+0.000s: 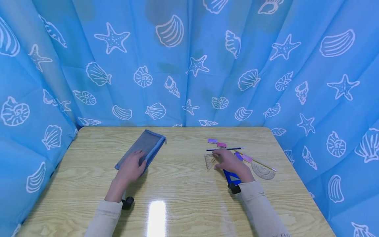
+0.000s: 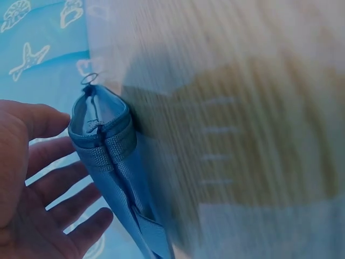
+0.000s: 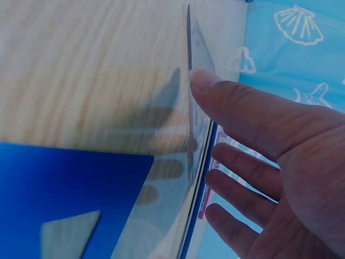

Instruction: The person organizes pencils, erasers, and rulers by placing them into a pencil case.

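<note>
My left hand [image 1: 131, 166] lies over a blue mesh zip pencil case [image 1: 139, 144] on the left of the table. In the left wrist view its fingers are spread and fairly straight, with the fingertips against the side of the pencil case [image 2: 116, 140]. Thumb and index finger of my right hand [image 1: 232, 163] pinch a clear set square [image 1: 208, 159]. The right wrist view has this clear set square [image 3: 197, 97] tilted up on edge, the thumb on its near face. Under the right hand is a blue set square [image 1: 232, 178], partly hidden.
Beyond the right hand lie a purple eraser [image 1: 212, 141], a red one [image 1: 221, 144] and a dark pencil [image 1: 237, 148]. To its right are a blue eraser [image 1: 238, 156], a pink eraser [image 1: 246, 158], a yellow pencil [image 1: 263, 165] and a clear protractor [image 1: 263, 172]. A shell-patterned curtain [image 1: 183, 89] borders the table.
</note>
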`<state>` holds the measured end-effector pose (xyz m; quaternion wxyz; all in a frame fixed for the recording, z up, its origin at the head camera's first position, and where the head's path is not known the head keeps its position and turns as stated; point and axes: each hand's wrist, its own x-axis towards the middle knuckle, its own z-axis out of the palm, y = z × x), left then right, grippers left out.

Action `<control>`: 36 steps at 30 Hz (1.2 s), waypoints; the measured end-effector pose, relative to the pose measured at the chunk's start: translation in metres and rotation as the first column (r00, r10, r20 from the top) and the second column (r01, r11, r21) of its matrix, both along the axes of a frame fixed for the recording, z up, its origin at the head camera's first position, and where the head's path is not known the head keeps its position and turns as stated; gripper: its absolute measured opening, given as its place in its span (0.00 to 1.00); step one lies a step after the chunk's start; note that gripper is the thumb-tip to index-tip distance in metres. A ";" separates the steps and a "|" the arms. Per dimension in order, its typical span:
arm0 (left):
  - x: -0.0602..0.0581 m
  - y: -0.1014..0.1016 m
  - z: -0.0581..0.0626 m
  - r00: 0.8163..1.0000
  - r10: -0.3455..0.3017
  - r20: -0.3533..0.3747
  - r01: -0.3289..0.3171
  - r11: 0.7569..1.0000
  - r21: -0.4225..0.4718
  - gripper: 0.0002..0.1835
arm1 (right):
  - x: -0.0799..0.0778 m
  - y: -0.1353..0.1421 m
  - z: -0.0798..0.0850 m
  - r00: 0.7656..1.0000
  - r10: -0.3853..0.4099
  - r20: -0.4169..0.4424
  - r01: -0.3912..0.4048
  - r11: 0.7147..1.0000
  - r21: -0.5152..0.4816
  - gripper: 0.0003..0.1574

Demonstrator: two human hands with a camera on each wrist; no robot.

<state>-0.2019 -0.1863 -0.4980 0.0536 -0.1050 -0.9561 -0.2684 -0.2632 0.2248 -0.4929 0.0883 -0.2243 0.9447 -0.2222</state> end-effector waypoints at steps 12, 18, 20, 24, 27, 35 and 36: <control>-0.022 0.011 0.005 0.999 0.005 0.052 -0.002 0.998 -0.060 0.26 | -0.020 -0.005 -0.004 0.997 -0.004 0.077 0.004 1.000 -0.004 0.37; -0.031 0.021 0.005 1.000 -0.004 0.021 0.005 0.999 -0.049 0.25 | -0.023 -0.007 -0.004 0.995 0.007 0.104 -0.006 1.000 -0.007 0.38; -0.034 0.024 0.005 1.000 0.001 0.009 -0.001 0.999 -0.054 0.24 | -0.024 -0.007 -0.003 0.993 0.003 0.114 -0.002 1.000 -0.012 0.39; -0.041 0.029 0.002 1.000 0.031 -0.006 -0.031 0.995 -0.094 0.20 | -0.026 -0.008 -0.003 0.994 -0.003 0.113 0.003 1.000 0.001 0.40; -0.046 0.031 0.001 0.998 0.061 -0.013 -0.063 0.991 -0.118 0.16 | -0.027 -0.008 -0.003 0.995 -0.001 0.104 0.000 1.000 0.013 0.39; -0.050 0.033 0.004 0.991 0.135 0.009 -0.134 0.987 -0.090 0.17 | -0.031 -0.011 -0.002 0.994 -0.003 0.107 -0.001 0.999 0.042 0.36; -0.051 0.033 0.004 0.990 0.138 0.015 -0.136 0.987 -0.081 0.13 | -0.031 -0.011 -0.001 0.995 0.000 0.103 -0.005 0.999 0.047 0.36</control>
